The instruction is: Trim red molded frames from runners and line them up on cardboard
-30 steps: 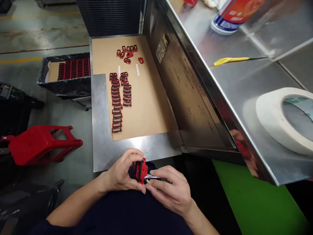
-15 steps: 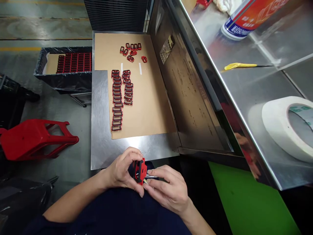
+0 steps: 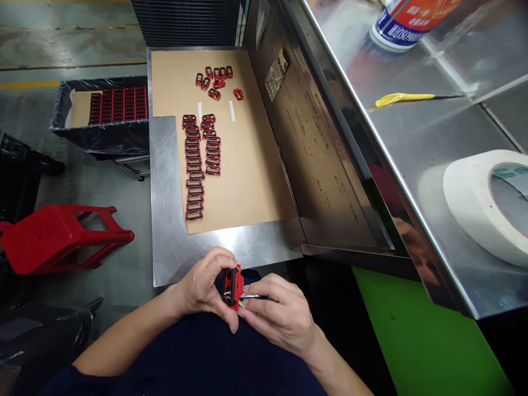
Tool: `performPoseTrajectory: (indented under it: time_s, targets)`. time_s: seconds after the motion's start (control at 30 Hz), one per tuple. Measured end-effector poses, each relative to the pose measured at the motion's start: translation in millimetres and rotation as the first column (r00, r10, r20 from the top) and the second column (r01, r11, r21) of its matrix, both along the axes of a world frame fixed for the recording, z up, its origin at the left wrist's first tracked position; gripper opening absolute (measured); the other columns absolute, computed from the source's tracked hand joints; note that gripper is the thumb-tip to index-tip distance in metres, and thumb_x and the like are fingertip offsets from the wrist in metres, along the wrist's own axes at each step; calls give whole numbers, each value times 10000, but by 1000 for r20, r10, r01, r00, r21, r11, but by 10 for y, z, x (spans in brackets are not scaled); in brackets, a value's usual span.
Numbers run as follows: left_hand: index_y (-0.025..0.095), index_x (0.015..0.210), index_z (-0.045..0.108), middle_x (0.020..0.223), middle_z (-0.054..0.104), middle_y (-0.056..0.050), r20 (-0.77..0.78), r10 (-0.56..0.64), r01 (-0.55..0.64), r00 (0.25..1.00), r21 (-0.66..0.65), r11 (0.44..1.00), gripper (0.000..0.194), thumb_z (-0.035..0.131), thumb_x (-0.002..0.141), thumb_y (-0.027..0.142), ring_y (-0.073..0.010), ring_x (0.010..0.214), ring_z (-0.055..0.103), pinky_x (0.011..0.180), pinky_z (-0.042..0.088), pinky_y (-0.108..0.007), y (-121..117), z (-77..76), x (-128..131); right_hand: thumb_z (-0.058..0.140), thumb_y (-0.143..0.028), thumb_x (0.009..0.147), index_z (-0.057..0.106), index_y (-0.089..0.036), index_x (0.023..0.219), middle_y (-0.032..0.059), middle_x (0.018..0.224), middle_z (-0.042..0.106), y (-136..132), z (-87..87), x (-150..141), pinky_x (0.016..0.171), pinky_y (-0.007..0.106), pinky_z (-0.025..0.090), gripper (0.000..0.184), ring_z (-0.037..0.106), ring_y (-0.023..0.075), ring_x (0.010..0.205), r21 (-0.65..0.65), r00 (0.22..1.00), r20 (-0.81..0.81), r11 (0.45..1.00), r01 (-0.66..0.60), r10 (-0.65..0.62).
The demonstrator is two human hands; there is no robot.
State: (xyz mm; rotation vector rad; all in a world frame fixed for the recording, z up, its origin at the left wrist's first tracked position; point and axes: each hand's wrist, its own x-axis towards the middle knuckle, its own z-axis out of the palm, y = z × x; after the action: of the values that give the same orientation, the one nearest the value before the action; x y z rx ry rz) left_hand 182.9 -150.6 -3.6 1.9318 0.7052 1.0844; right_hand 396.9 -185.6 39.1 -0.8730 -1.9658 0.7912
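My left hand (image 3: pixel 207 287) is closed around a small red and black plastic frame (image 3: pixel 238 286), held at its ends between thumb and fingers. The frame is upright above my lap, in front of the bench edge. From the right, my right hand (image 3: pixel 282 313) pinches slim metal tweezers (image 3: pixel 252 296), whose tip reaches into the red side of the frame. A small pale yellowish sliver (image 3: pixel 241 303) shows beside the tip; what it is I cannot make out. Similar red and black frames (image 3: pixel 195 182) lie in two columns on the cardboard sheet (image 3: pixel 247 181), with several more scattered at its far end.
The steel bench (image 3: pixel 165 220) has a dark upright panel (image 3: pixel 325 165) along its right. On the raised shelf are a tape roll (image 3: pixel 466 203), a spray can (image 3: pixel 402 27) and a yellow-handled tool (image 3: pixel 404 99). Leftward stand a lined bin (image 3: pixel 103 137) of frames and a red stool (image 3: pixel 49 236).
The frame has turned slightly in my left hand, so more of its black opening shows. Both hands appear a little further left. The whole view has shifted slightly.
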Motion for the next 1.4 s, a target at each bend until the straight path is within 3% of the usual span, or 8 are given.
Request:
performPoseTrajectory:
  time_s: [0.43, 0.77, 0.93, 1.13, 1.2, 1.27, 1.33, 1.4]
  targets:
    - [200, 1194, 459, 940, 583, -78, -40, 30, -30, 999, 4, 1000, 960, 762, 480, 765, -204, 801, 594, 693, 570, -337, -8, 21, -14, 724, -154, 936, 684, -140, 971, 55, 962, 653, -25, -14, -18, 659, 270, 484, 55, 574, 149, 766, -51, 998, -29, 997, -52, 50]
    - [196, 1188, 470, 958, 599, -88, -70, 55, -55, 996, 4, 998, 957, 769, 480, 767, -212, 802, 626, 696, 578, -352, -29, 42, -32, 664, -123, 965, 544, -134, 859, 49, 864, 630, -60, 34, -25, 639, 254, 443, 161, 578, 138, 748, -54, 997, -18, 995, -80, 79]
    - [203, 1182, 474, 985, 621, -100, -60, 78, -80, 995, -26, 996, 941, 800, 480, 737, -228, 837, 655, 722, 587, -363, -50, 12, -33, 658, -102, 953, 529, -147, 855, 44, 829, 621, -76, -3, -10, 641, 259, 440, 168, 574, 137, 724, -43, 1000, -29, 999, -3, 2]
    - [207, 1184, 484, 1001, 635, -107, -64, 106, -108, 992, -35, 993, 958, 841, 449, 708, -244, 850, 675, 732, 591, -371, -70, 8, -48, 735, -104, 889, 544, -160, 881, 15, 838, 636, -86, -6, 48, 651, 252, 451, 200, 579, 127, 713, -139, 984, -79, 979, 146, -158]
    - [208, 1184, 487, 1002, 636, -104, -61, 111, -113, 992, -35, 993, 958, 843, 450, 709, -262, 889, 677, 782, 586, -395, -89, -4, -60, 749, -135, 886, 565, -166, 882, 13, 838, 634, -94, -85, 88, 680, 254, 465, 187, 595, 136, 748, -165, 979, -71, 970, 179, -192]
    - [208, 1179, 497, 1026, 634, -108, -102, 151, -155, 983, -31, 987, 924, 830, 485, 719, -284, 958, 667, 844, 566, -420, -56, -57, -58, 750, -202, 897, 596, -170, 867, 20, 854, 634, -91, -287, 146, 698, 256, 471, 160, 602, 145, 777, -226, 968, -27, 945, 238, -250]
    - [204, 1163, 520, 1060, 633, -113, -232, 260, -272, 937, -20, 962, 822, 808, 576, 702, -295, 1019, 639, 887, 535, -430, 100, -177, -20, 735, -312, 906, 627, -173, 834, 31, 885, 638, -62, -616, 220, 691, 252, 474, 190, 595, 145, 758, -342, 934, 53, 873, 348, -352]
    - [198, 1137, 553, 1086, 638, -115, -434, 372, -413, 821, -1, 911, 682, 779, 678, 649, -299, 1061, 598, 914, 502, -428, 423, -363, 63, 708, -447, 892, 642, -171, 784, 39, 894, 639, 5, -1011, 300, 664, 247, 477, 303, 579, 142, 710, -450, 873, 141, 756, 476, -466]
